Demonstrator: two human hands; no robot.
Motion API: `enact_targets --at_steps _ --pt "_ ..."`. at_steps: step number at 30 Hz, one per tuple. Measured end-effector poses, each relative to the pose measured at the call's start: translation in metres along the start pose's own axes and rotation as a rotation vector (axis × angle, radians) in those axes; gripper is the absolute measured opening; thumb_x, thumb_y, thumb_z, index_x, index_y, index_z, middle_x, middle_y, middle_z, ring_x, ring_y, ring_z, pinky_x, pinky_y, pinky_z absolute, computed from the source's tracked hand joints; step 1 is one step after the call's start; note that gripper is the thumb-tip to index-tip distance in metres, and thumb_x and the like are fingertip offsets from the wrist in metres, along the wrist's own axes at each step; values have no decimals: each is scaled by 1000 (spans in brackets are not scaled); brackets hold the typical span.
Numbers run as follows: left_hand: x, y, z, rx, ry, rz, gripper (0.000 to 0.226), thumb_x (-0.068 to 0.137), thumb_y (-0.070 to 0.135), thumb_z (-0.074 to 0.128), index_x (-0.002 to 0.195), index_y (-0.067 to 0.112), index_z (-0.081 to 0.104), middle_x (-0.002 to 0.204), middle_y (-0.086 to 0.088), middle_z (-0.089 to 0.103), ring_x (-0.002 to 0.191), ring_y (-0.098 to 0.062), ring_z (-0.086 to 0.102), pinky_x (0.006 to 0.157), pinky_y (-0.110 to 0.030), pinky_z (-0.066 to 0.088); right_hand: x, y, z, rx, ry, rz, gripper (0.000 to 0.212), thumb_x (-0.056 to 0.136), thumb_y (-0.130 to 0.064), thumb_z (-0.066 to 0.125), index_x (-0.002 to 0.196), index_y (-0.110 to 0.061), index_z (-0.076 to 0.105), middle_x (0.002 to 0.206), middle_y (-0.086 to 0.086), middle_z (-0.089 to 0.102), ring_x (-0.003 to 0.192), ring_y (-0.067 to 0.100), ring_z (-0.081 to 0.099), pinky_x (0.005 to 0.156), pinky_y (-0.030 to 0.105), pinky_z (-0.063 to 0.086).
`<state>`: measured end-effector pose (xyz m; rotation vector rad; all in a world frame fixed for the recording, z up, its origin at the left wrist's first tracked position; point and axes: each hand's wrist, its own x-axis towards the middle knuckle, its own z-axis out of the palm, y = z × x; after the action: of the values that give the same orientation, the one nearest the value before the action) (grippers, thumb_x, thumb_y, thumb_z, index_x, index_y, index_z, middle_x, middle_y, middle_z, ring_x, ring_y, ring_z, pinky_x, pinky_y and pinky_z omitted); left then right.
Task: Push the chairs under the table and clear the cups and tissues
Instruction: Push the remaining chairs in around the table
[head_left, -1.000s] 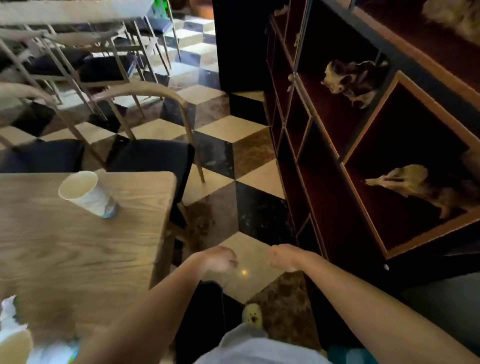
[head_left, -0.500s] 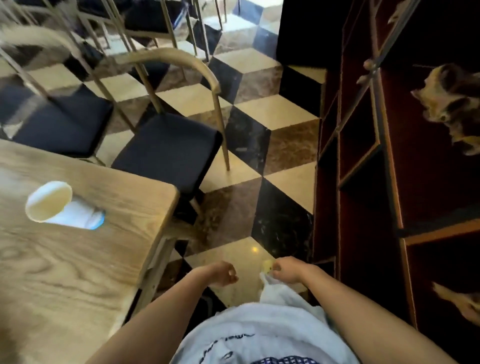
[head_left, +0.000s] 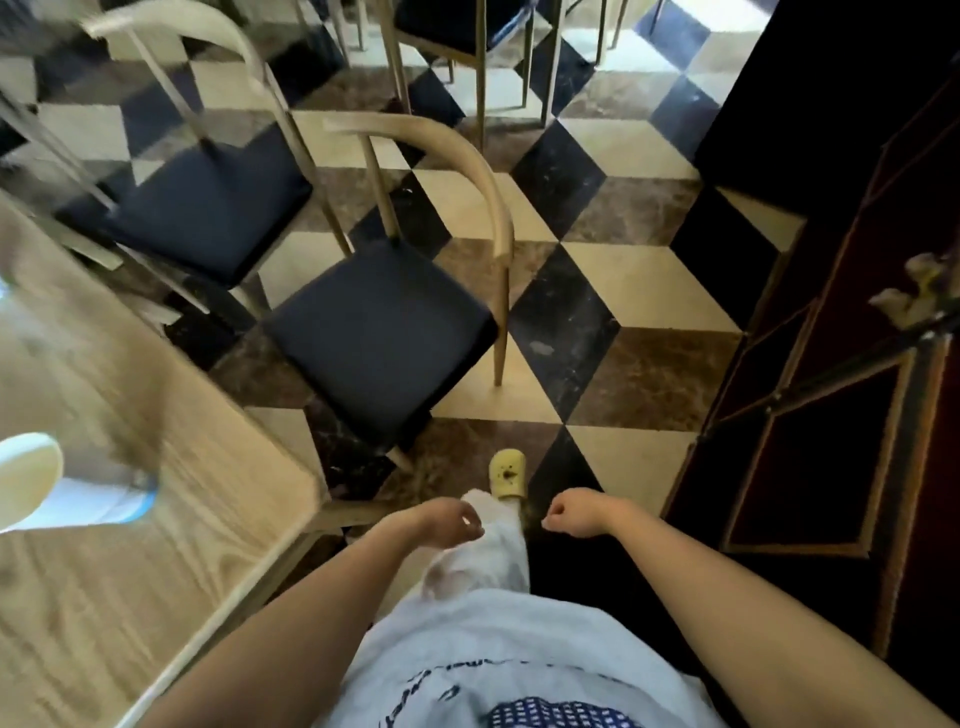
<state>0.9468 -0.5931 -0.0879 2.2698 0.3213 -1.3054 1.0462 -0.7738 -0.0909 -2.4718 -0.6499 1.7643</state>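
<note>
A wooden chair with a dark seat (head_left: 382, 332) stands out from the corner of the wooden table (head_left: 171, 525), its curved backrest toward the aisle. A second dark-seated chair (head_left: 208, 208) stands beyond it along the table's edge. A white paper cup (head_left: 62, 488) lies tipped on the table at the left edge of view. My left hand (head_left: 449, 519) and my right hand (head_left: 579, 517) hang in front of my body, low over the floor, both with fingers curled and holding nothing. No tissues are in sight.
A dark shelving unit (head_left: 841, 415) with open compartments lines the right side, with a small animal (head_left: 919, 296) at its edge. More chairs (head_left: 467, 31) stand at the back. The aisle between chair and shelves is checkered tile floor (head_left: 639, 291). My yellow shoe (head_left: 508, 474) steps forward.
The view has swung left and forward, bringing the near chair to the middle and pushing the cup to the left edge. My hands have moved slightly apart, still curled.
</note>
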Motion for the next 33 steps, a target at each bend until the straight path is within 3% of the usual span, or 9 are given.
enact_targets --at_steps 5,11,14,16,18,21,23,27,33 --pt "53 31 -110 -143 120 -26 36 99 33 47 129 17 57 134 -4 58 122 -22 54 102 -34 42 34 2 -136 -127 -42 -50 45 96 -38 43 119 -3 61 99 13 60 79 20 52 62 26 40" --pt "104 57 -242 -317 135 -74 33 99 31 46 126 19 59 129 -1 59 118 -17 55 101 -32 41 47 -10 -307 -96 -47 -152 37 98 -31 45 128 -12 55 129 8 57 113 23 56 98 36 45" --pt "123 66 -294 -394 171 -106 28 98 30 47 114 16 65 111 -2 64 99 -14 57 93 -30 42 59 -19 -373 -175 -35 -196 33 98 -34 45 121 -16 60 117 4 59 102 21 58 95 37 46" --pt "132 73 -326 -445 170 -162 26 97 34 48 100 14 64 93 0 62 91 -14 55 88 -30 42 74 -27 -416 -228 -27 -220 24 97 -37 46 100 -22 65 112 8 63 94 24 61 90 39 49" --pt "135 81 -348 -481 74 -234 37 97 41 47 113 10 61 101 -4 65 101 -20 58 95 -34 45 87 -37 -454 -268 -1 -260 25 97 -38 46 77 -29 59 103 11 66 86 23 61 83 37 50" --pt "140 94 -367 -432 -55 -359 48 99 46 40 131 12 52 111 -7 64 106 -22 59 91 -32 45 110 -58 -509 -317 30 -344 21 97 -36 46 90 -22 60 93 6 64 90 22 61 85 35 50" --pt "145 99 -378 -356 37 -446 57 94 53 43 137 15 47 104 -2 60 93 -16 58 79 -26 44 124 -73 -535 -348 35 -430 24 96 -34 47 105 -18 62 95 4 64 95 22 62 87 36 49" --pt "176 112 -405 -645 338 -512 77 91 54 49 151 18 15 134 -6 56 115 -22 59 93 -34 48 141 -102 -581 -562 82 -664 35 96 -25 47 129 -14 52 130 6 57 122 23 52 103 37 42" --pt "220 143 -439 -997 645 -734 55 90 40 59 130 7 40 122 -12 58 106 -28 62 87 -40 54 171 -137 -618 -892 131 -1001 38 94 -23 49 129 -8 49 132 13 50 124 30 43 100 45 43"
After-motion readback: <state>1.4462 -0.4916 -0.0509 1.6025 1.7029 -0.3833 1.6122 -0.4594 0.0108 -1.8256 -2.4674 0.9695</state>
